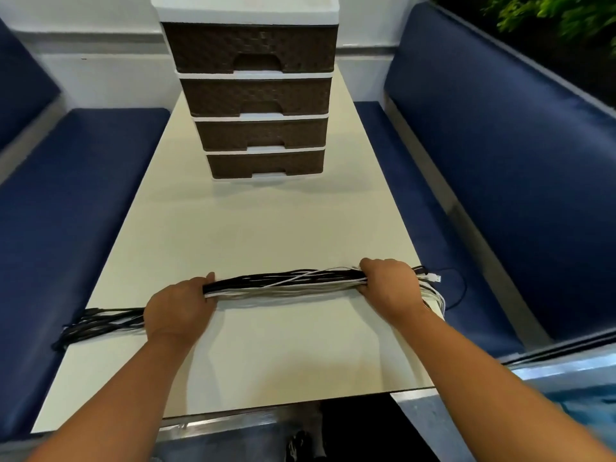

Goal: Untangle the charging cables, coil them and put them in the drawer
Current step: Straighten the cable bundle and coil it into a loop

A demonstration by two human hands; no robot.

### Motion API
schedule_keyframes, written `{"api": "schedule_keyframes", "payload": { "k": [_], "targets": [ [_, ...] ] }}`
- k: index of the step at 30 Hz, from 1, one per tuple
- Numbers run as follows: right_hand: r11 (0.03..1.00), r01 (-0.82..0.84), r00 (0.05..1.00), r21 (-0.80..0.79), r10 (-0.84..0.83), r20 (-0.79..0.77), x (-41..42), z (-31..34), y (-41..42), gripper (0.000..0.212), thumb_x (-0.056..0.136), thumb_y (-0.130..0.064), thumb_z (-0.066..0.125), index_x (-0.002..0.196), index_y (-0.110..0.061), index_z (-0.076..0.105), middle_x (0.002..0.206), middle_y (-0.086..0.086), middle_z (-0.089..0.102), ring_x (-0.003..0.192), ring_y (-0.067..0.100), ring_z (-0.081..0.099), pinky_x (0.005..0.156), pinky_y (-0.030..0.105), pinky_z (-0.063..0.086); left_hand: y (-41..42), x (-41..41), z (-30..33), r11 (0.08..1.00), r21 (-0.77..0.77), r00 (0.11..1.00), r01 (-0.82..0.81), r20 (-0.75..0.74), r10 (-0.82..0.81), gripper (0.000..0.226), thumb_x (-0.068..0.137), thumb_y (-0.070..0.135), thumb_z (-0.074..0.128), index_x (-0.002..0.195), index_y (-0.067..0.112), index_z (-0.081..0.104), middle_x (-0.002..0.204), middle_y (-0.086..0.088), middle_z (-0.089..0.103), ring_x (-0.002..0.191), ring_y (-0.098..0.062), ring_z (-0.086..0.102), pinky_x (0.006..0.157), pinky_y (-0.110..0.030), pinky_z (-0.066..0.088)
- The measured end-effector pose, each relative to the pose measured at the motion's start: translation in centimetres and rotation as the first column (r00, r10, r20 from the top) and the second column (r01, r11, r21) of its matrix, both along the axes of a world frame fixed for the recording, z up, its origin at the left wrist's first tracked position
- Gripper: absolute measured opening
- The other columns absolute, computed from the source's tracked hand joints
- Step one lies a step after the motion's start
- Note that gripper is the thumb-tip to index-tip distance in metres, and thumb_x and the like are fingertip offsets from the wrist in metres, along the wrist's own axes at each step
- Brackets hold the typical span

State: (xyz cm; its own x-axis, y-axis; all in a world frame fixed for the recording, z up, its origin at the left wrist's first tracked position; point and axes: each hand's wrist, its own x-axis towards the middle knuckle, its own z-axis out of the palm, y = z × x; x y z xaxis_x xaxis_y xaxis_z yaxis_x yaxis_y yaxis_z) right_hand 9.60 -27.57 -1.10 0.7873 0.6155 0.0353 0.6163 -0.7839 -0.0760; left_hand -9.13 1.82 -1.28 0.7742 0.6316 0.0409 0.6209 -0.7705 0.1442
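My left hand (178, 306) and right hand (390, 285) each close around one bundle of cables (286, 285), black and white strands stretched straight between them just above the near part of the table (253, 235). Black ends trail past my left hand to the table's left edge; white loops and a plug hang past my right hand over the right edge. Farther back stands a drawer unit (256, 95), four brown drawers, all shut. Blue benches (500, 161) flank the table.
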Motion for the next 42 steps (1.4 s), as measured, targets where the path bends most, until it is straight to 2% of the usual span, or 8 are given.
{"api": "schedule_keyframes", "payload": {
  "k": [7, 12, 16, 22, 26, 33, 38, 42],
  "targets": [
    [0.998, -0.034, 0.999, 0.043, 0.034, 0.016, 0.6, -0.1, 0.0, 0.015, 0.083, -0.032, 0.061, 0.082, -0.018, 0.057, 0.078, 0.007, 0.067, 0.073, 0.035, 0.059, 0.056, 0.033, 0.026, 0.8, -0.8, 0.7, 0.968, 0.111, 0.974, 0.224, 0.0, -0.226, 0.026, 0.076, 0.036, 0.074, 0.07, 0.021, 0.054, 0.058, 0.008, 0.044, 0.062, -0.026, 0.05, 0.056, -0.034, 0.035],
    [0.996, -0.055, 0.998, 0.076, 0.054, 0.023, 1.0, -0.7, 0.0, 0.014, 0.082, -0.033, 0.063, 0.083, -0.018, 0.063, 0.073, 0.006, 0.067, 0.068, 0.034, 0.06, 0.054, 0.033, 0.03, 0.4, -1.5, 3.9, 0.992, 0.045, 0.947, 0.121, -0.304, -0.101, 0.119, 0.049, 0.089, 0.061, 0.147, 0.027, 0.034, 0.15, 0.0, 0.038, 0.146, -0.024, 0.015, 0.11, -0.061, 0.011],
    [0.992, -0.091, 0.996, 0.088, 0.091, 0.008, 1.4, -1.3, 0.0, 0.011, 0.078, -0.028, 0.063, 0.084, -0.019, 0.064, 0.073, 0.005, 0.068, 0.065, 0.033, 0.06, 0.053, 0.031, 0.031, -5.7, 1.9, 6.4, 0.949, -0.036, 0.92, 0.315, -0.234, -0.314, 0.132, 0.049, 0.091, 0.052, 0.155, 0.024, 0.012, 0.161, 0.0, 0.019, 0.15, -0.02, 0.003, 0.116, -0.055, 0.007],
    [0.994, -0.082, 0.997, 0.077, 0.08, 0.017, 1.8, -1.7, -1.2, 0.005, 0.073, -0.019, 0.067, 0.074, -0.016, 0.063, 0.063, 0.006, 0.064, 0.055, 0.03, 0.059, 0.052, 0.028, 0.025, -18.5, 12.1, 0.9, 0.837, 0.044, 0.836, 0.545, -0.101, -0.539, 0.071, 0.057, 0.023, 0.073, 0.126, 0.009, 0.06, 0.101, -0.007, 0.067, 0.091, -0.031, 0.064, 0.079, -0.043, 0.051],
    [0.971, -0.205, 0.963, 0.12, 0.222, -0.152, 3.1, -0.3, -1.7, 0.017, 0.086, -0.027, 0.059, 0.095, -0.012, 0.06, 0.091, 0.01, 0.066, 0.082, 0.032, 0.061, 0.062, 0.033, 0.029, -19.3, 13.7, -1.0, 0.922, -0.005, 0.918, 0.388, 0.096, -0.386, 0.009, 0.069, 0.014, 0.05, 0.078, 0.016, 0.051, 0.058, -0.001, 0.052, 0.052, -0.027, 0.046, 0.051, -0.031, 0.028],
    [0.877, 0.079, 0.939, 0.474, 0.094, -0.331, 9.2, 0.3, -13.9, 0.066, 0.085, -0.034, 0.058, 0.147, -0.018, 0.038, 0.149, 0.003, 0.04, 0.139, 0.022, 0.031, 0.115, 0.04, 0.028, -19.1, 13.0, -0.8, 0.932, 0.105, 0.933, 0.348, 0.061, -0.355, 0.045, 0.086, 0.05, 0.039, 0.062, 0.016, 0.053, 0.048, -0.008, 0.055, 0.048, -0.036, 0.055, 0.047, -0.03, 0.03],
    [0.817, 0.524, 0.419, 0.241, -0.002, -0.908, 11.4, -5.1, -20.4, 0.039, 0.094, -0.019, 0.062, 0.132, -0.012, 0.053, 0.132, 0.004, 0.056, 0.124, 0.019, 0.051, 0.099, 0.027, 0.04, -19.5, 13.1, -0.7, 0.946, 0.117, 0.949, 0.301, 0.059, -0.309, 0.046, 0.089, 0.05, 0.038, 0.057, 0.018, 0.049, 0.049, -0.008, 0.055, 0.049, -0.037, 0.054, 0.047, -0.029, 0.028],
    [0.605, 0.727, 0.315, 0.326, 0.128, -0.94, 11.9, -6.1, -21.8, 0.034, 0.103, -0.028, 0.046, 0.076, -0.012, 0.059, 0.059, 0.003, 0.056, 0.067, 0.024, 0.059, 0.078, 0.037, 0.046, -19.4, 13.0, -0.9, 0.96, 0.113, 0.963, 0.257, 0.051, -0.264, 0.044, 0.091, 0.051, 0.038, 0.06, 0.022, 0.05, 0.051, -0.007, 0.057, 0.052, -0.036, 0.055, 0.047, -0.029, 0.029]
  ]
}}
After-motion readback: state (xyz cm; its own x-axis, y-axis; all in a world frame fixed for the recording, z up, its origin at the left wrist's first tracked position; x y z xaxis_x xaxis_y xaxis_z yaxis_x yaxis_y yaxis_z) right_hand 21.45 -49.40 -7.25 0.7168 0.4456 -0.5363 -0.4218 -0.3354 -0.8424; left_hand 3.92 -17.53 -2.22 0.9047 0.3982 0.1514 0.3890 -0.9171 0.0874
